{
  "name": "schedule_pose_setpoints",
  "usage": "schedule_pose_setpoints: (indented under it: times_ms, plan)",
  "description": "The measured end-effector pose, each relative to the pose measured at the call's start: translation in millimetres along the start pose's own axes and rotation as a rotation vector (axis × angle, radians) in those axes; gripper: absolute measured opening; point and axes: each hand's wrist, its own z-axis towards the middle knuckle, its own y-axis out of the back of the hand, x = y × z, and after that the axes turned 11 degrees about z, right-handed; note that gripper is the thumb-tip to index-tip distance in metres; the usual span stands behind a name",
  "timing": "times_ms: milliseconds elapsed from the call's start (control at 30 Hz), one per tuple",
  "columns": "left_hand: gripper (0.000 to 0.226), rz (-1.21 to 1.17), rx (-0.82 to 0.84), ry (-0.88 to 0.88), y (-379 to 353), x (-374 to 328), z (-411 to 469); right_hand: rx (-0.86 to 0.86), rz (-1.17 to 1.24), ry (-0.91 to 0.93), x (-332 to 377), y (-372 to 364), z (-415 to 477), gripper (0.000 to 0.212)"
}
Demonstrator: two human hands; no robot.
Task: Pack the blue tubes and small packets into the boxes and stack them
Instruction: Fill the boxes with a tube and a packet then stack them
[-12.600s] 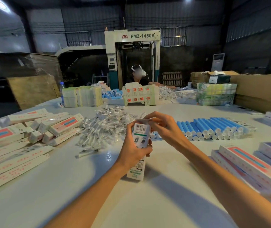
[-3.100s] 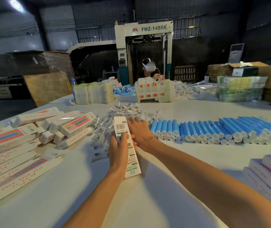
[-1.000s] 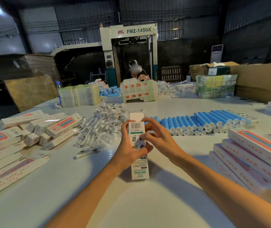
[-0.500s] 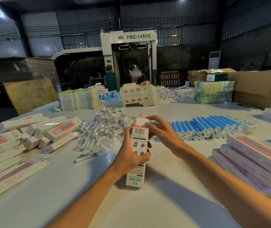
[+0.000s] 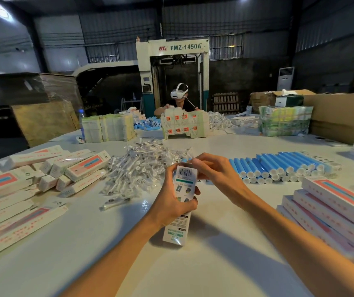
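A long white box (image 5: pixel 179 224) with a barcode end stands upright on the white table (image 5: pixel 204 271). My left hand (image 5: pixel 173 200) grips it around the middle. My right hand (image 5: pixel 213 172) has its fingers curled over the box's top end, pressing on the flap. A row of blue tubes (image 5: pixel 279 168) lies beyond my right hand. Behind my left hand is a heap of small clear packets (image 5: pixel 141 168).
Packed white boxes (image 5: pixel 339 213) are stacked at the right. More white boxes (image 5: pixel 21 189) lie in a loose pile at the left. Across the table a person (image 5: pixel 179 101) works behind flat cartons (image 5: pixel 184 125). Large cardboard boxes (image 5: pixel 343 116) stand at the back right.
The flap at the box's top stood up half a second ago; now it is folded down under my right fingers. My left hand keeps its hold on the box.
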Motion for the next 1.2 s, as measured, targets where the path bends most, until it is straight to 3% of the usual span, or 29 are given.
schedule_pose_setpoints:
  times_ms: [67, 233, 433, 867, 1033, 1200]
  plan:
    - [0.086, -0.004, -0.001, -0.004, 0, -2, -1, -0.046, 0.124, -0.031, 0, -4, -2, 0.025]
    - [0.089, 0.025, 0.022, -0.027, 0, -5, -2, -0.152, 0.341, -0.168, 6, -4, 3, 0.009]
    - [0.096, 0.026, 0.032, -0.017, -1, -4, -2, -0.161, 0.418, -0.236, 15, -3, 4, 0.009]
    - [0.098, 0.010, -0.001, 0.013, -1, -6, -3, -0.120, 0.373, -0.236, 17, -1, -2, 0.007]
    - [0.109, 0.016, 0.004, -0.040, 3, -7, -3, -0.097, 0.298, -0.189, 13, -6, -3, 0.013]
    - [0.099, 0.022, -0.025, -0.024, 5, -9, -4, -0.019, 0.211, -0.115, 6, -15, -9, 0.023]
